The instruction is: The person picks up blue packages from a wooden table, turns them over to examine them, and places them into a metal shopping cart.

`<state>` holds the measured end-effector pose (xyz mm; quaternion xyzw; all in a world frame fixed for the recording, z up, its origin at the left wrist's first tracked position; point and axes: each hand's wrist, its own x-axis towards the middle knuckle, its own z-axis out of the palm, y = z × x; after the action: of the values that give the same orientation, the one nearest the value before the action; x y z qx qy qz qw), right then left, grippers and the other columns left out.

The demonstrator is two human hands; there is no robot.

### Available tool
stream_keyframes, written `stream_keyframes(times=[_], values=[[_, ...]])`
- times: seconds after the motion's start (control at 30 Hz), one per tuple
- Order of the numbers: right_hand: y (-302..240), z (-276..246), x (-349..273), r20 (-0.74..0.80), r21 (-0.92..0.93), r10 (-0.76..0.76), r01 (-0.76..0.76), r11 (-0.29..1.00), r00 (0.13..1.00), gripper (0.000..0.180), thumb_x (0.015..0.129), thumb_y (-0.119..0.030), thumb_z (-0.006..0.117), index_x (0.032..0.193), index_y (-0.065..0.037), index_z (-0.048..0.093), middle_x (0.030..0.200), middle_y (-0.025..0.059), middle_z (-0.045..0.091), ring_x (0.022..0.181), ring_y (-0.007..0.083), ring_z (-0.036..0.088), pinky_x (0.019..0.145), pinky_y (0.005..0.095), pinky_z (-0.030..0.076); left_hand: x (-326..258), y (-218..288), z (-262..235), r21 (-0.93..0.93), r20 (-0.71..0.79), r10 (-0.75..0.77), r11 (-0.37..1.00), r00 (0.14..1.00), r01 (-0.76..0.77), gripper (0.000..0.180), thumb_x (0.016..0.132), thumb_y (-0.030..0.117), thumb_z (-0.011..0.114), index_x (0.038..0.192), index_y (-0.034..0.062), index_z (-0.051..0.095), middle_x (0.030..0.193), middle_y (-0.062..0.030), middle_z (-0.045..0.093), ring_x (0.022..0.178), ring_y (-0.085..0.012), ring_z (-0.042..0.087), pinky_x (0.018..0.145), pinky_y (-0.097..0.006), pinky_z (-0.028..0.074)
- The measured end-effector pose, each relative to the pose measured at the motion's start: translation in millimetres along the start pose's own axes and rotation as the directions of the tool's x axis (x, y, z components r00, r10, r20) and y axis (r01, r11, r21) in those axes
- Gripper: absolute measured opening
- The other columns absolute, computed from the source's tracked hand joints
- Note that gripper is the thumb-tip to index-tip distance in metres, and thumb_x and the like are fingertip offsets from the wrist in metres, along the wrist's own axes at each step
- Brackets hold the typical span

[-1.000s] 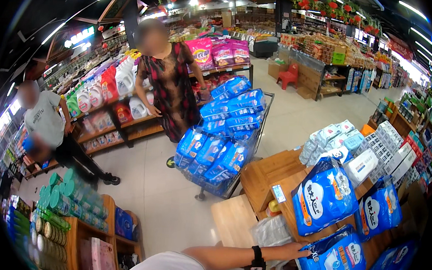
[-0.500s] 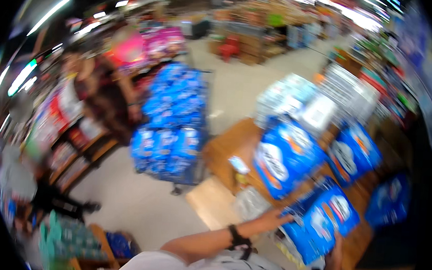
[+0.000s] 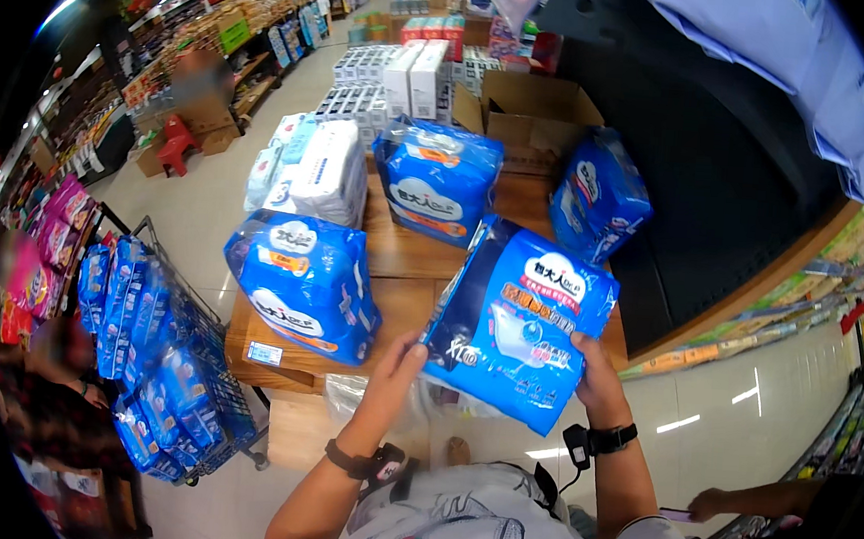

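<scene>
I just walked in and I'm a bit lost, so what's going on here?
A person is holding a large blue pack by its sides, the left hand at one edge and the right hand at the other, at the near side of a wooden table. Three similar packs stand on the table, including the near-left one. An open cardboard box sits farther back. To the left, a shopping cart holds more blue packs.
</scene>
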<state>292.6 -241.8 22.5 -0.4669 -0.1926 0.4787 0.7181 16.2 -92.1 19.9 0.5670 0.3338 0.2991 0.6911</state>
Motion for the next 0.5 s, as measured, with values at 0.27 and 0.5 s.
stream_keyframes(times=[0.27, 0.5], values=[[-3.9, -18.5, 2.2, -0.128, 0.096, 0.054, -0.042, 0.994, 0.99, 0.071, 0.094, -0.035, 0.068, 0.148, -0.002, 0.037, 0.139, 0.0235, 0.057, 0.122, 0.0333, 0.063, 0.099, 0.0457, 0.057, -0.4, 31.1, 19.1, 0.068, 0.016, 0.131, 0.989, 0.991, -0.132, 0.046, 0.108, 0.033, 0.05, 0.139, -0.0003, 0.056, 0.133, -0.0093, 0.059, 0.126, -0.0179, 0.053, 0.109, -0.033, 0.038], [-4.9, -9.0, 1.6, -0.159, 0.138, 0.094, -0.072, 0.988, 0.983, 0.07, 0.094, -0.038, 0.069, 0.148, -0.006, 0.037, 0.136, 0.0203, 0.061, 0.117, 0.03, 0.067, 0.092, 0.0422, 0.06, 4.5, 26.0, 12.3, 0.045, 0.061, 0.106, 0.993, 0.992, -0.109, 0.047, 0.107, 0.033, 0.053, 0.142, 0.0008, 0.053, 0.135, -0.0097, 0.059, 0.128, -0.0169, 0.051, 0.111, -0.033, 0.036]])
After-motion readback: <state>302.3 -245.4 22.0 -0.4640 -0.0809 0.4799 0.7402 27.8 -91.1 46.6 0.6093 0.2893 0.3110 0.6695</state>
